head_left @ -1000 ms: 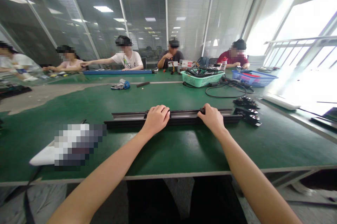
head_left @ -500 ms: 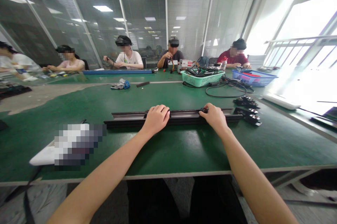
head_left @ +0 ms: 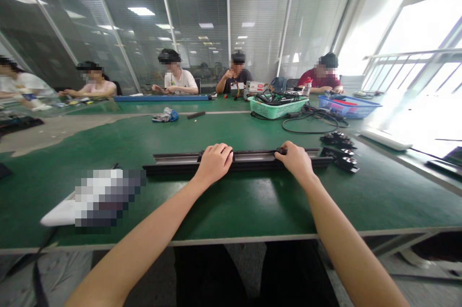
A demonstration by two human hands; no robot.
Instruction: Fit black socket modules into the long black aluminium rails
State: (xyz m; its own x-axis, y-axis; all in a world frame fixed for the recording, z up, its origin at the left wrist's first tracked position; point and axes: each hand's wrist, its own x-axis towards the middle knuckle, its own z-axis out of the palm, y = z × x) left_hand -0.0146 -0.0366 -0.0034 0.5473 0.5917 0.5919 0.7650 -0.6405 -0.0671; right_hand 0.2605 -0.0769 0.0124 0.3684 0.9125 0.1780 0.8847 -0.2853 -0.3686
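A long black metal rail (head_left: 173, 170) with a grey inner channel (head_left: 252, 155) lies crosswise on the green table in front of me. My left hand (head_left: 215, 163) is closed over a small black block (head_left: 200, 155) at the rail's middle; the fingers cover most of it. Farther right, my right hand (head_left: 296, 162) pinches another small black block (head_left: 281, 151) sitting in the channel, thumb on its left side. Several dark bracket-like parts (head_left: 341, 148) with shiny bits lie just past the rail's right end.
A white object (head_left: 59, 213), partly blurred out, rests at left. Beyond the rail are a crumpled glove (head_left: 166, 115), a short dark strip (head_left: 196, 115), a green basket (head_left: 276, 110) of cables and a blue basket (head_left: 355, 108). Several people sit along the far side.
My right hand has slid a little to the right along the rail with its block. My left hand has kept its place. Across the table, a person's outstretched arm has drawn back.
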